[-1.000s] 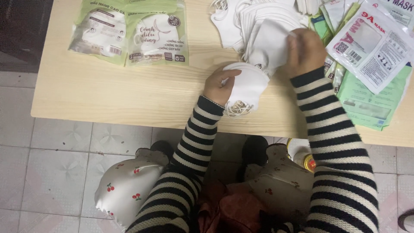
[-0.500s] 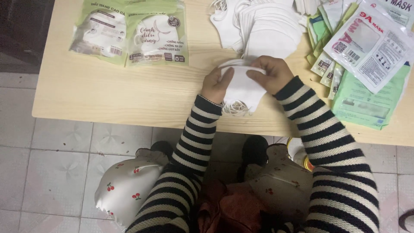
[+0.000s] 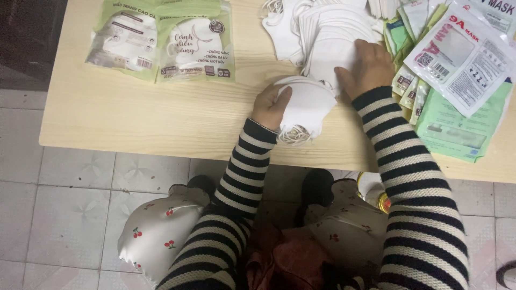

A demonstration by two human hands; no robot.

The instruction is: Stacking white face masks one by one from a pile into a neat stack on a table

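My left hand (image 3: 271,105) grips a small stack of folded white face masks (image 3: 306,107) near the front edge of the light wooden table (image 3: 161,118); their ear loops hang at the bottom. My right hand (image 3: 368,67) rests flat on a loose pile of white masks (image 3: 322,32) further back, fingers spread on the top mask. Both arms wear black-and-white striped sleeves.
Two green packets of masks (image 3: 161,40) lie at the table's back left. A heap of white and green empty packets (image 3: 457,70) covers the right side. Below the table are grey floor tiles, my knees in cherry-print fabric and a small can (image 3: 382,201).
My right hand came down to the stack in my left hand, then moved back up onto the loose pile. The stack has stayed in my left hand.
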